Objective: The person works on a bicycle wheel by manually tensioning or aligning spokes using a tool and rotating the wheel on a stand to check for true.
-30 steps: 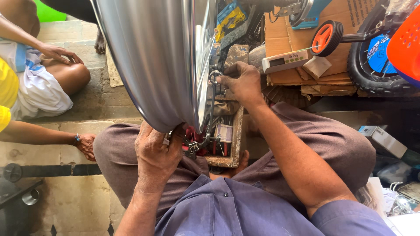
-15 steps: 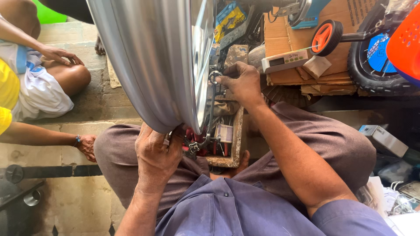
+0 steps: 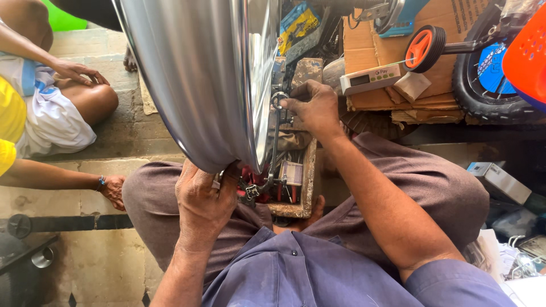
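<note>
The left hand (image 3: 202,204) clamps its fingers over the lower edge of the shiny metal rim (image 3: 193,74) above the lap, the right hand (image 3: 313,108) pinches a small ring (image 3: 278,100) at its hub, above a wooden toolbox (image 3: 296,182) on the stone floor (image 3: 91,250) beside cardboard boxes (image 3: 375,51).

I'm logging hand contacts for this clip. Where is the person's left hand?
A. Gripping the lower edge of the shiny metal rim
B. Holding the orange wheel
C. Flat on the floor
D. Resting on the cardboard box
A: the left hand clasps the bottom edge of the metal rim, while the right hand is up at the ring tool beside the rim.
</note>
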